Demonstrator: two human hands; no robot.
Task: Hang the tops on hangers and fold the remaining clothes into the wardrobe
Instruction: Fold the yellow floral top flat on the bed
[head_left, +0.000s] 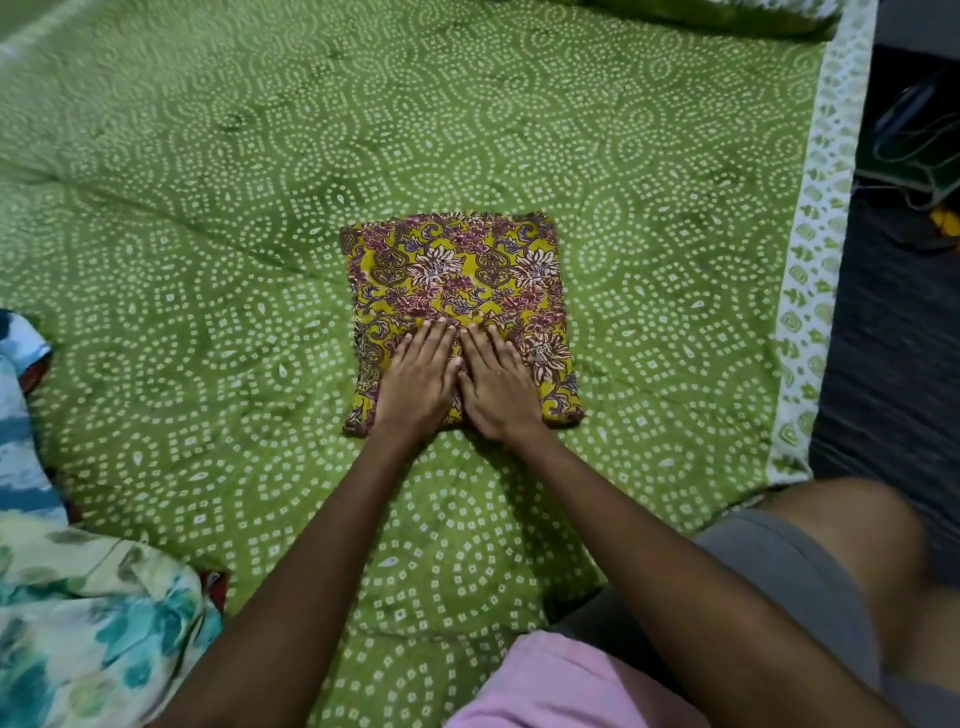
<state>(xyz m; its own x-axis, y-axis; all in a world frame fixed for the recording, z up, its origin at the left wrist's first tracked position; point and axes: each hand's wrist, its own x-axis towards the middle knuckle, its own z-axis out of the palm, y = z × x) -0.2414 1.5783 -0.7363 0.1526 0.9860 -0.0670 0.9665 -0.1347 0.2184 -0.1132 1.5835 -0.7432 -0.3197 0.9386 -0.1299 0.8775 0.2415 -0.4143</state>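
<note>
The yellow floral garment (457, 306), folded into a neat square, lies mid-bedspread (208, 208). The left hand (418, 376) and right hand (498, 387) press flat-fingered side by side on its near half, grasping nothing, likely to set the creases.

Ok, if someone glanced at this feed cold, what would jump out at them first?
Probably the folded yellow floral garment, lying square in the middle of the green dotted bedsheet. Both hands press flat on its near half, side by side: left hand, right hand, fingers straight. Next would be the pile of teal floral clothes at the lower left edge.
</note>
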